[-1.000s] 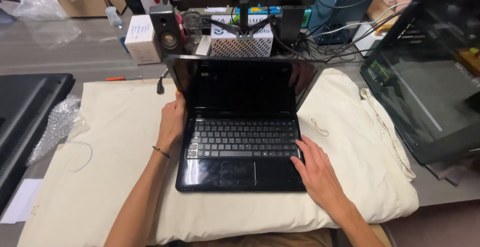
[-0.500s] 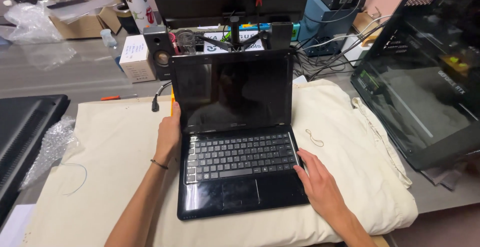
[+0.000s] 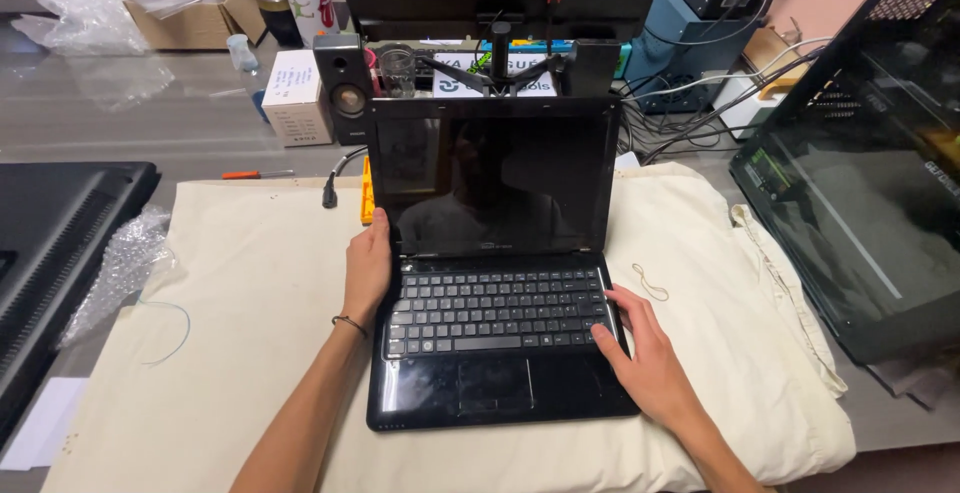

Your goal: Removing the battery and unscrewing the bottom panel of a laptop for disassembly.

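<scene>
- The laptop (image 3: 500, 283) lies open on a cream cloth (image 3: 250, 293) spread over the counter (image 3: 180, 123), its dark screen upright and its keyboard facing the person.
- The left hand (image 3: 368, 265) rests against the laptop's left edge, just below the hinge — fingers loosely curled along the side, thumb by the keyboard's corner; this grip is a light hold on the edge, not a closed fist.
- A thin dark band circles the left wrist.
- The right hand (image 3: 640, 358) lies flat and open on the right side of the base, fingertips (image 3: 603, 333) touching the keys at the keyboard's right end — it grips nothing.
- A rubber band (image 3: 648, 281) lies on the cloth just right of the laptop.
- Bubble wrap (image 3: 120, 268) sits at the cloth's left edge, beside a black case (image 3: 50, 243).
- Behind the laptop stand a small speaker (image 3: 343, 88), a white box (image 3: 296, 98) and a glass jar (image 3: 397, 71).
- A dark computer case (image 3: 860, 203) lies on the right, well apart from the hands.
</scene>
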